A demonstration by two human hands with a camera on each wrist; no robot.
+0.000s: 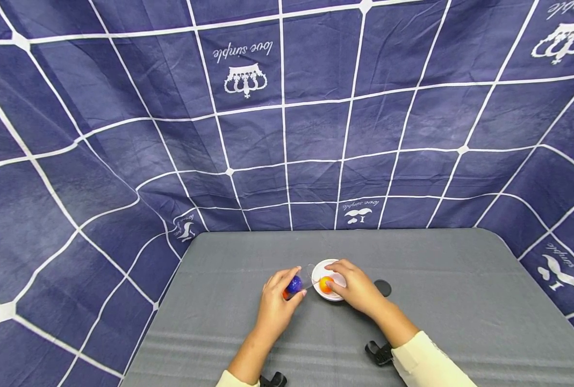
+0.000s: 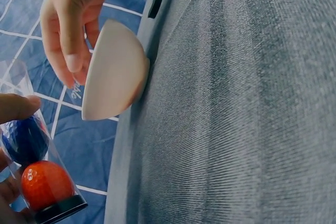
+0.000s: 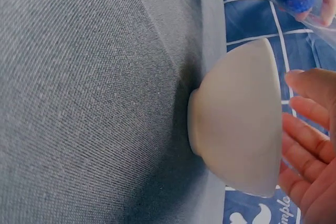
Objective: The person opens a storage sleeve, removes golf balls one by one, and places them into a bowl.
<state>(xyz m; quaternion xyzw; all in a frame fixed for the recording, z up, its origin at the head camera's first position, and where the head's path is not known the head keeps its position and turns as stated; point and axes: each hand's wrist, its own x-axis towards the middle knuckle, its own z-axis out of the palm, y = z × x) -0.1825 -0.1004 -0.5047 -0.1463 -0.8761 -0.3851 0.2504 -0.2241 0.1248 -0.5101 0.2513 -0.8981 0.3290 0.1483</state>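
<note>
Lowest and nearest in my head view, at lower centre, I have the left hand [image 1: 276, 302] pinching a clear tube [image 1: 308, 277], a blue ball [image 1: 294, 285] and a red-orange ball [image 2: 46, 184] inside. The tube's long axis slants up and right toward the white bowl [image 1: 322, 266] just beside it. My right hand [image 1: 357, 285], nearer the bowl, angles in from lower right, fingers spread above its rim; an orange ball [image 1: 324, 286] lies inside near the thumb, contact I can't tell. Right of that sits a dark disc [image 1: 382, 288]; beyond, patterned cloth [image 1: 316, 134].
</note>
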